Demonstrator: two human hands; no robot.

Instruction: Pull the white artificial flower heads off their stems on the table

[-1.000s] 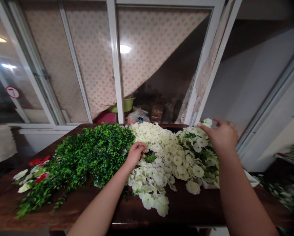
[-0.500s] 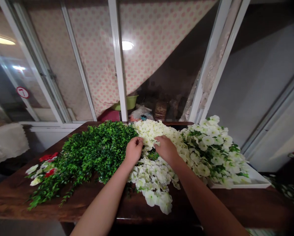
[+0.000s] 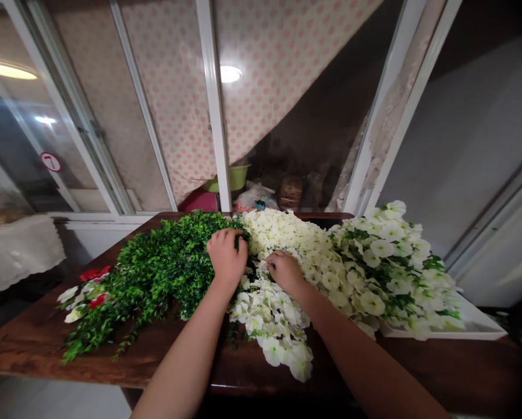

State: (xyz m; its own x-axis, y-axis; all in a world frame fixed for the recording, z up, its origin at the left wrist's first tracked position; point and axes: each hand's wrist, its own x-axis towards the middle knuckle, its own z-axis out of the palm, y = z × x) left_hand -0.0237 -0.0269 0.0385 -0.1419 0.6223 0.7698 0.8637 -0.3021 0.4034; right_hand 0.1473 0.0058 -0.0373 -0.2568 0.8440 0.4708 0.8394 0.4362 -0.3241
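Left hand (image 3: 227, 256) lies curled on a trailing leafy green garland (image 3: 156, 273) at the middle of the dark wooden table (image 3: 25, 355); I can't tell whether it pinches anything. Right hand (image 3: 286, 273), fingers pressed together, touches cream-white flowers (image 3: 282, 244) just beside it. At the table's right end, a shallow white rectangular tray (image 3: 470, 320) holds more white blooms (image 3: 396, 273) among green leaves. Beyond the table sits a lime-green plastic basin (image 3: 226, 177).

The left hand (image 3: 226, 256) sinks into the green foliage (image 3: 156, 273) and the right hand (image 3: 286, 273) into the white blooms (image 3: 295, 256), seemingly hiding some fingertips, so neither grip can be made out. Flowers cover most of the white tray (image 3: 474, 320). The dim items (image 3: 290, 193) beyond the window frame are too dark to name.
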